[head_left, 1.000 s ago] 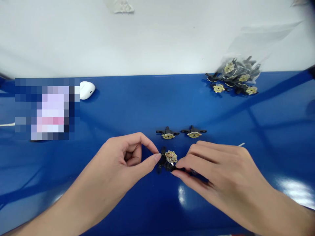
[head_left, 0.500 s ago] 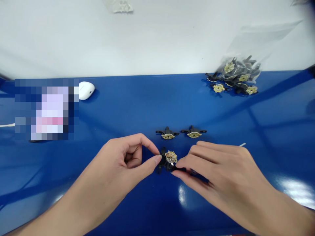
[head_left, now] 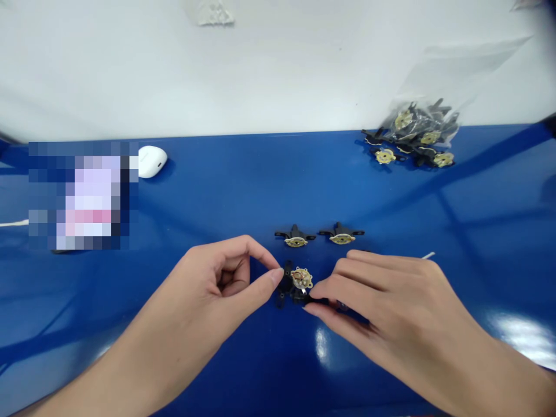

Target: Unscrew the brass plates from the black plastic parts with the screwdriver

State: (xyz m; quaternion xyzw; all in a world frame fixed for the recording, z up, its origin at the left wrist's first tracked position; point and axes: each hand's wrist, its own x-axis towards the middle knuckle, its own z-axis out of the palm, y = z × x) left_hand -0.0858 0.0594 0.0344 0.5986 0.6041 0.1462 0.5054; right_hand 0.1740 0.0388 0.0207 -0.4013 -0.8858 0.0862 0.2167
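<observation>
As our left hand (head_left: 212, 282) and right hand (head_left: 388, 295) pinch it from either side, we list one black bracket with brass plate (head_left: 296, 284), near centre, held level, fingertips clear of the plate; two spare brackets (head_left: 296, 237) lie just farther.

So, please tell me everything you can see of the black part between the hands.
The black plastic bracket has thin arms and carries a scalloped brass-coloured disc with a brownish centre. It sits over the blue table, nearer than two similar brackets. The left hand's thumb presses its left edge; the right hand's fingers touch its lower right.
</observation>
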